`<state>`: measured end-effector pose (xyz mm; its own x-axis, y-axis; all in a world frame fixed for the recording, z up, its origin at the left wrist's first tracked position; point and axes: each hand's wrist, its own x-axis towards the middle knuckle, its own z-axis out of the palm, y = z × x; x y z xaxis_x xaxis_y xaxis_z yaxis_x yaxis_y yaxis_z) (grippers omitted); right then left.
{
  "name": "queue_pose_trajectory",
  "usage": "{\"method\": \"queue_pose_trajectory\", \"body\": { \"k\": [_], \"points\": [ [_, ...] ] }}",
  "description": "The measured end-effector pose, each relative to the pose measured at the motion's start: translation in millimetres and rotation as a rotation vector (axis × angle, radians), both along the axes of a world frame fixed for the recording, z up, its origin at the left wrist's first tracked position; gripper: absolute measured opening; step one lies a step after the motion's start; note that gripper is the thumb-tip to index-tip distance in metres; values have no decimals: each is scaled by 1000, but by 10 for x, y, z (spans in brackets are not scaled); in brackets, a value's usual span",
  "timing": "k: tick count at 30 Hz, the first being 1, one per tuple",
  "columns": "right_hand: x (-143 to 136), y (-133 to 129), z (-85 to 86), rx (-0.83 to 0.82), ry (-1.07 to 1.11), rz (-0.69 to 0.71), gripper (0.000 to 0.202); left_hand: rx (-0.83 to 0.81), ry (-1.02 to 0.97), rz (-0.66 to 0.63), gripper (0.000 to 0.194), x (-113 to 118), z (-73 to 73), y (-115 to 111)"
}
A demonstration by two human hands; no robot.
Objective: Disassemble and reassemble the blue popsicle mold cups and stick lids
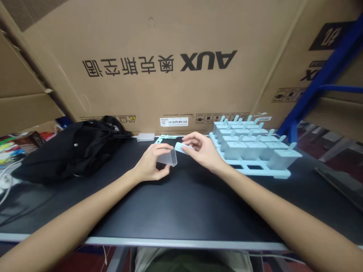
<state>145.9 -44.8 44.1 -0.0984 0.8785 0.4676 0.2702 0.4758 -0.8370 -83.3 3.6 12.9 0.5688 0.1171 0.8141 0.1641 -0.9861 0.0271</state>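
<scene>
My left hand (pixel 154 162) grips a clear plastic popsicle mold cup (pixel 167 158) lying on its side, its open end turned to the right. Close by that opening, my right hand (pixel 201 149) pinches a light blue popsicle stick lid (pixel 181 147); whether the two parts touch is hard to see. Beyond my hands lie another clear mold cup (pixel 146 137) and some light blue sticks (pixel 168 136). To the right stands a light blue popsicle mold rack (pixel 252 170), with several capped cups (pixel 235 150) in it and sticks pointing up.
A black bag (pixel 70 149) lies on the left of the dark table (pixel 176 211), beside colourful packages (pixel 19 147) and a white cable (pixel 8 185). Large cardboard boxes (pixel 136 94) stand along the back. A blue metal frame (pixel 323 83) rises at the right, near a dark flat object (pixel 337 187).
</scene>
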Motion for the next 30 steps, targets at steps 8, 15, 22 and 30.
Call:
{"method": "queue_pose_trajectory", "body": {
  "k": [8, 15, 22, 30],
  "points": [
    [-270, -99, -112, -210, 548, 212, 45, 41, -39, -116, 75, 1, 14, 13],
    [-299, -97, -188, -286, 562, 166, 48, -16, 32, -110, 71, -47, -35, 66],
    [-388, -138, -230, -431, 443, 266, 39, -62, 50, -111, 61, -58, -31, 59],
    [-319, -116, -165, -359, 550, 208, 34, 14, 21, -108, 78, -70, -48, 116]
  ]
}}
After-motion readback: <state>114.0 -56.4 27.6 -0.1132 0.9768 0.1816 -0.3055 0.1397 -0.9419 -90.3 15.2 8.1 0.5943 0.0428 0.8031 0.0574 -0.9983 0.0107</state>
